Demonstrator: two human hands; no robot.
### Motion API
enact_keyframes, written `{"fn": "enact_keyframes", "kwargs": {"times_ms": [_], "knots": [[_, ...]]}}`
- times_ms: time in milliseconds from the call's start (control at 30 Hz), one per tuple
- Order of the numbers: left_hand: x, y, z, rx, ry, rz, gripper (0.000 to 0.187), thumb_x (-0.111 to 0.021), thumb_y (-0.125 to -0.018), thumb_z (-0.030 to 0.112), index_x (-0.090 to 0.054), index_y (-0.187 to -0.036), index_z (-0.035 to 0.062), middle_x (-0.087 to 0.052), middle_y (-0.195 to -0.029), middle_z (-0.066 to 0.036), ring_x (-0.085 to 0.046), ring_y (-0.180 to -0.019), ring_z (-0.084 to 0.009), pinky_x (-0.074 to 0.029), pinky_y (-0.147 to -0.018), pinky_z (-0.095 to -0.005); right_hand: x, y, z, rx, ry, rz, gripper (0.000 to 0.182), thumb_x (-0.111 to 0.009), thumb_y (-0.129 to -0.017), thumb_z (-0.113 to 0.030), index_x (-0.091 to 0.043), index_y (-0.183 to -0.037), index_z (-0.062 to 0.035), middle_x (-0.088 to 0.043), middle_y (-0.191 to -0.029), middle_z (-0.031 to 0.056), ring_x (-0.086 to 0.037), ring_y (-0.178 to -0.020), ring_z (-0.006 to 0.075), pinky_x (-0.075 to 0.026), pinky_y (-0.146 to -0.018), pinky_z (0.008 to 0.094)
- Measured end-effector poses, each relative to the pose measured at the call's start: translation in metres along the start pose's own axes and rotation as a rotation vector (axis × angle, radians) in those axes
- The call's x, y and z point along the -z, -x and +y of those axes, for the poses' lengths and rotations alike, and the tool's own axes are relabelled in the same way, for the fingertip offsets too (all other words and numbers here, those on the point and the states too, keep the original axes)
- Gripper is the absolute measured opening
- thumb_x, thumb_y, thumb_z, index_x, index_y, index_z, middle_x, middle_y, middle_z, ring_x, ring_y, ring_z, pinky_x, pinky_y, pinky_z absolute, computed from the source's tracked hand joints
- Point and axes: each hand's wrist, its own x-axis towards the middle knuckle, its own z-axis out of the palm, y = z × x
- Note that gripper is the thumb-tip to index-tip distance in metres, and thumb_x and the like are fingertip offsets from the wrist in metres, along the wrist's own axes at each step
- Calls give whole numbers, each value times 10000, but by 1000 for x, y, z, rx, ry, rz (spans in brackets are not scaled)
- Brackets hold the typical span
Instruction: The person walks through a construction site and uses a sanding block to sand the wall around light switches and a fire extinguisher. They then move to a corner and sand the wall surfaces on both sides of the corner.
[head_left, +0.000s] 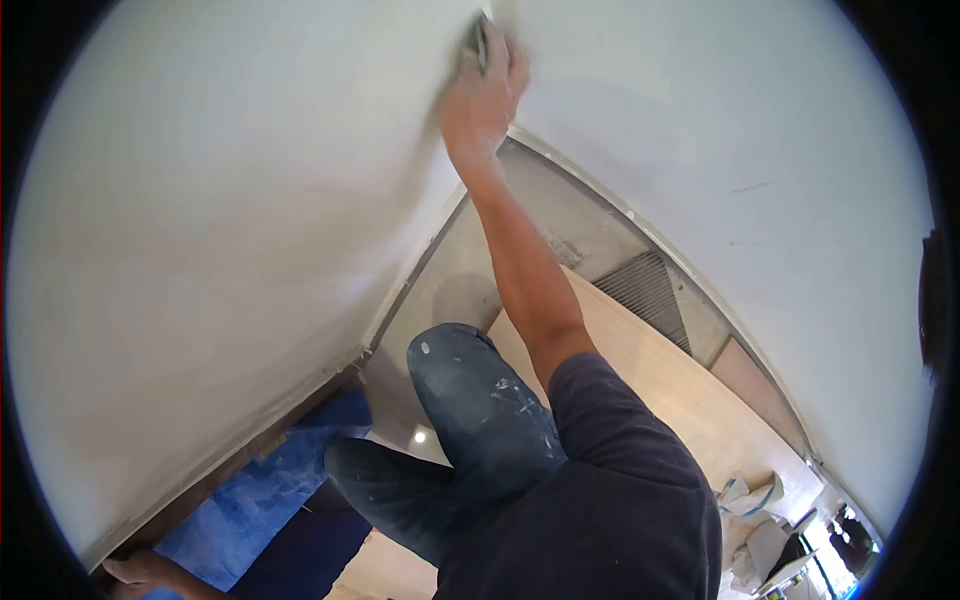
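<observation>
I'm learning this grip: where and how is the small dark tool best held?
Likely by its lower part, coming from below in the view: the small dark tool points up toward the corner, so its upper end is best left free. The right hand hides its full shape.

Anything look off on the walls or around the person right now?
Yes: two small dark marks on the right-hand wall stand out against its pale surface; scratches or scuffs, I can't tell. White spots also show on the jeans.

The 2 walls (250,150) are white, the sheeting (245,505) blue, the jeans (470,390) blue with white spots.
</observation>
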Motion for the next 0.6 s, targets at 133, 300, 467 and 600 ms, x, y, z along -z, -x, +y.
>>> {"fn": "enact_keyframes", "kwargs": {"times_ms": [133,300,467,600], "knots": [[16,10,-7,197,-122,-122,326,-599,-896,126,-646,-1059,-152,-683,-1032,-219,-647,-911,-274,-550,-822,-393,-21,51,151,-247,-69,-66,449,-557,-991,-191,-524,-1431,-107,-501,-1426,186,-450,-1333,381,-378,-1105,485],[-10,4,46,97,-302,-83,370,-522,-961,153,-636,-1205,-102,-658,-1204,-207,-631,-1074,-281,-531,-939,-373,-36,77,176,-338,-11,3,441,-520,-1020,-237,-534,-1415,-41,-475,-1465,232,-436,-1350,403,-320,-1153,479],[-7,-10,21,-111,-175,-22,645,-689,-902,272,-456,-1321,-159,-448,-1302,-270,-529,-1149,-335,-515,-941,-454,-65,202,152,-236,183,-108,524,-487,-1039,-305,-422,-1497,-60,-406,-1495,228,-379,-1346,406,-253,-1171,501],[-5,-14,29,-94,-239,-74,749,-703,-893,412,-466,-1332,-146,-412,-1309,-288,-479,-1214,-394,-468,-1004,-507,-43,194,115,-474,380,-233,510,-475,-1036,-308,-441,-1487,-70,-412,-1464,235,-400,-1336,396,-327,-1126,503]]}}
